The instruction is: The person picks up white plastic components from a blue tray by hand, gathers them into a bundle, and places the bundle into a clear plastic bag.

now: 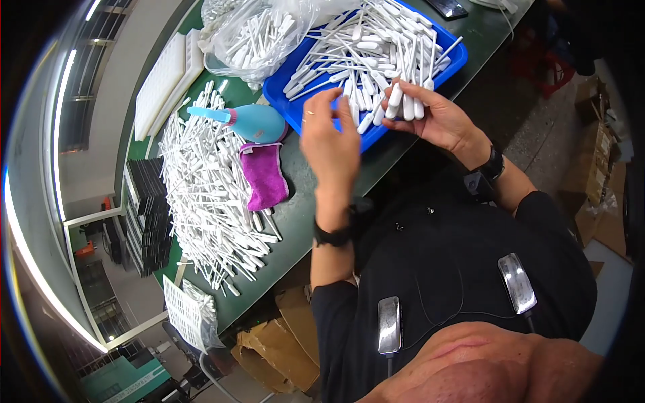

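Holding a bundle of small white plastic sticks point(402, 101) over the blue tray point(457, 64) — right hand point(437, 121) closed around them.

Left hand point(329, 138) hovers just beside, fingers point(321, 102) half open, holding nothing I can see. The sticks are smooth, thin, with rounded thick ends — I judge some could slip from the loose fan and fall among the pile point(208, 188) on the green table point(302, 215), near the purple cloth point(264, 174).

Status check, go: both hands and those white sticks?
Right hand gripping a bunch of white sticks over the blue tray. Left hand raised, open, empty. Nothing between them.
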The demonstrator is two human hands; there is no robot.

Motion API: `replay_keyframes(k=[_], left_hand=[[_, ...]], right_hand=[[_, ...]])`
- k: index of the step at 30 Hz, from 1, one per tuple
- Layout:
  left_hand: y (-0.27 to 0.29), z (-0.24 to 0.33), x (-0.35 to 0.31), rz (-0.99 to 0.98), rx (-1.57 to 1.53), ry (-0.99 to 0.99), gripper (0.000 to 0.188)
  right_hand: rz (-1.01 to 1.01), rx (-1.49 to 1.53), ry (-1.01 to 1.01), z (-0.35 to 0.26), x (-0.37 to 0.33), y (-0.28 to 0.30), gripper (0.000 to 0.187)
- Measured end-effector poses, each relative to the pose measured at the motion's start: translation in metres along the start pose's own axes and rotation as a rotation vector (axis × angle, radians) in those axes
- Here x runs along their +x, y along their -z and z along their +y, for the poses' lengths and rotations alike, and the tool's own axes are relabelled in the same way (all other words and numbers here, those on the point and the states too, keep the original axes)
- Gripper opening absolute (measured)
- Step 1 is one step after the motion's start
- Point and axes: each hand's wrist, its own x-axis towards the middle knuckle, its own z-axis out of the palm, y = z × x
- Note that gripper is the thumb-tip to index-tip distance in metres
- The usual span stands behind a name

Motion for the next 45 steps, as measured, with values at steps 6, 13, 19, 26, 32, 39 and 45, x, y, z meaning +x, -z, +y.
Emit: replay_keyframes(k=[6,13,19,26,32,39,45], left_hand=[[-0.014,-0.040,0.020,-0.335,0.420,0.011,0.041],[-0.037,-0.063,0.019,-0.400,0.610,0.127,0.034],[0.005,-0.025,-0.007,-0.353,0.647,0.112,0.024],[0.022,0.039,-0.022,-0.256,0.552,0.209,0.021],[0.005,0.024,-0.027,-0.347,0.547,-0.032,0.023],[0.003,0.042,-0.024,-0.246,0.558,-0.112,0.046],[0.036,0.059,-0.031,-0.166,0.430,-0.207,0.056]], right_hand=[[0.002,0.004,-0.008,-0.006,-0.012,-0.004,0.029],[-0.066,-0.047,-0.091,-0.003,-0.014,0.005,0.030],[-0.045,-0.007,-0.121,0.008,-0.006,-0.008,0.030],[-0.026,-0.050,-0.176,0.032,0.014,-0.033,0.022],[-0.021,-0.063,-0.188,0.047,0.017,-0.034,0.024],[-0.031,-0.061,-0.106,0.035,0.017,-0.027,0.021],[-0.027,-0.115,0.045,0.017,0.009,-0.047,0.024]])
